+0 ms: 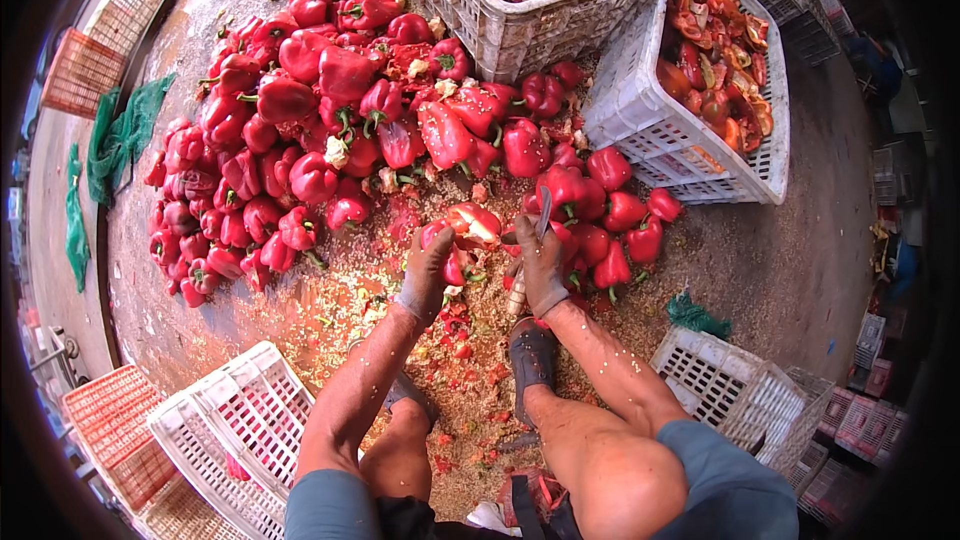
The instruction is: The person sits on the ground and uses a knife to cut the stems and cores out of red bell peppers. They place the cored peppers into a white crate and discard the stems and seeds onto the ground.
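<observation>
My left hand (428,268), in a dark, stained glove, grips a red bell pepper (475,223) that is cut open and shows its pale inside. To its right, my right hand (538,262), also gloved, is closed round a knife (543,211) whose blade points up and away from me. The fingers partly hide the knife's lower part, and a light-coloured handle seems to show below them. A large heap of whole red bell peppers (349,75) lies on the ground before me. More red peppers (611,214) lie just beyond and right of my right hand.
A white plastic crate (517,30) holds pepper cores; another (637,101) holds cut red peppers. White crates (240,420) (720,382) and an orange crate (112,420) stand beside my legs. Seeds and scraps (457,405) cover the ground between my feet. Green netting (139,124) lies left.
</observation>
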A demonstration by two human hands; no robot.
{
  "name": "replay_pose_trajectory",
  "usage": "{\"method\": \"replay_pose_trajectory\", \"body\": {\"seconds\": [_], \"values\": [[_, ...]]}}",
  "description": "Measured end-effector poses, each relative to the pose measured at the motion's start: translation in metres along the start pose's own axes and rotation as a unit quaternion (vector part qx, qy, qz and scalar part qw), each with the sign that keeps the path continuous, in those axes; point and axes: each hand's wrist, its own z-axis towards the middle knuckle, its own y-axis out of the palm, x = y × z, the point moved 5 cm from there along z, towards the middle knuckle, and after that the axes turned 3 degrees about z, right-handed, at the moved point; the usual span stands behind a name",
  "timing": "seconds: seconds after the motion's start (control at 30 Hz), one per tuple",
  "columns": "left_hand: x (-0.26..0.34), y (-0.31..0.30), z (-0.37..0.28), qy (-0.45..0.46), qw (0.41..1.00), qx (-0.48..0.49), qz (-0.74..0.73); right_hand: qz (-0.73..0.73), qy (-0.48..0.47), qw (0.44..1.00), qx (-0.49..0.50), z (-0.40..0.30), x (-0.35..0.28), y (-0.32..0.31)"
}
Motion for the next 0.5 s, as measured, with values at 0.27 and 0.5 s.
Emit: {"method": "replay_pose_trajectory", "body": {"seconds": [0.27,0.5], "values": [[-0.009,0.017,-0.014,-0.037,0.991,-0.030,-0.129,-0.367,-0.281,0.879,-0.116,-0.049,-0.026,0.026],[-0.007,0.019,-0.017,-0.043,0.991,-0.066,-0.107,-0.325,-0.265,0.886,-0.198,-0.025,-0.028,0.029]]}}
